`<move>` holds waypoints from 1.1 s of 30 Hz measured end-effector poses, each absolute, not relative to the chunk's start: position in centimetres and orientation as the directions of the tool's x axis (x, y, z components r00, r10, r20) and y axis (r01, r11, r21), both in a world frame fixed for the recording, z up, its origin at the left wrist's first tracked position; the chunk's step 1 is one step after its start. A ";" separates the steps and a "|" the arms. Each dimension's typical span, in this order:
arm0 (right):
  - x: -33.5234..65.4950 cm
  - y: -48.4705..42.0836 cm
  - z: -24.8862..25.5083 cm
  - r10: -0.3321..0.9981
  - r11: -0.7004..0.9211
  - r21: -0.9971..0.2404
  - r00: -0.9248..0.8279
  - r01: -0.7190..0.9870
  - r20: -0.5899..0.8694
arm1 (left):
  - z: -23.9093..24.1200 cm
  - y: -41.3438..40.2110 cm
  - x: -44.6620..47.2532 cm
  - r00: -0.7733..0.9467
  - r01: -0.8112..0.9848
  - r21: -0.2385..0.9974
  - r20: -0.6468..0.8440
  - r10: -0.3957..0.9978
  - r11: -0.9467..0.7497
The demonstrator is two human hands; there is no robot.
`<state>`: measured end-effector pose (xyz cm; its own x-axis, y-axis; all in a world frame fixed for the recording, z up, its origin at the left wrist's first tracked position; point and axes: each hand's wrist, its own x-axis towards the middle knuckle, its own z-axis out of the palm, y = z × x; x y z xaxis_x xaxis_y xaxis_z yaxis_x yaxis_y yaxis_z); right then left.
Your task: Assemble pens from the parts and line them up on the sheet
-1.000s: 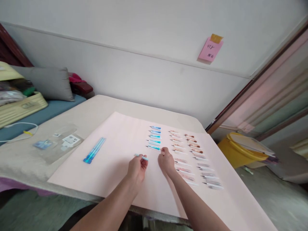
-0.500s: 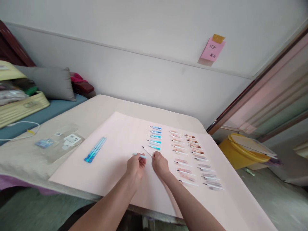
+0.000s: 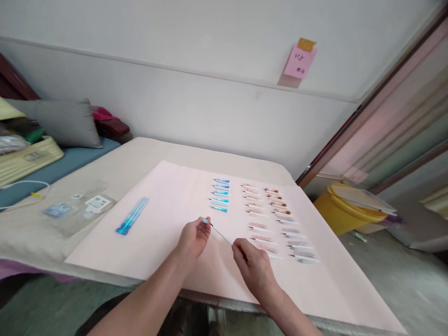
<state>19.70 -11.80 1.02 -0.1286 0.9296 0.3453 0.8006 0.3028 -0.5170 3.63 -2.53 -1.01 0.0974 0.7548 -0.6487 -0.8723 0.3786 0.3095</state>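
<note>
White refill [image 3: 221, 234] has shifted, tip now just right of the blue tube [image 3: 205, 220]; left hand [image 3: 194, 236] grips the tube, right hand [image 3: 252, 263] pinches the refill's far end.

A room in a home is suggested by the grey cushion [image 3: 58, 121] propped on a blue seat [image 3: 82, 156]. A cloth-covered worktop [image 3: 149, 151] is placed by a pale wall [image 3: 210, 109], where a handwritten pink note [image 3: 300, 63] is taped.
</note>
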 end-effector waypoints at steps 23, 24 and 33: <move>20.3 -12.2 0.5 0.824 0.383 -0.261 -0.201 0.886 0.530 | -1.2 -4.1 5.0 0.015 -0.656 0.694 -0.381 0.925 0.297; 20.3 -12.2 0.5 0.828 0.378 -0.260 -0.198 0.889 0.525 | -1.2 -4.2 5.0 0.013 -0.643 0.707 -0.373 0.928 0.294; 20.3 -12.2 0.4 0.839 0.377 -0.268 -0.204 0.887 0.504 | -0.4 -4.4 5.0 -0.007 -0.580 0.767 -0.340 0.940 0.273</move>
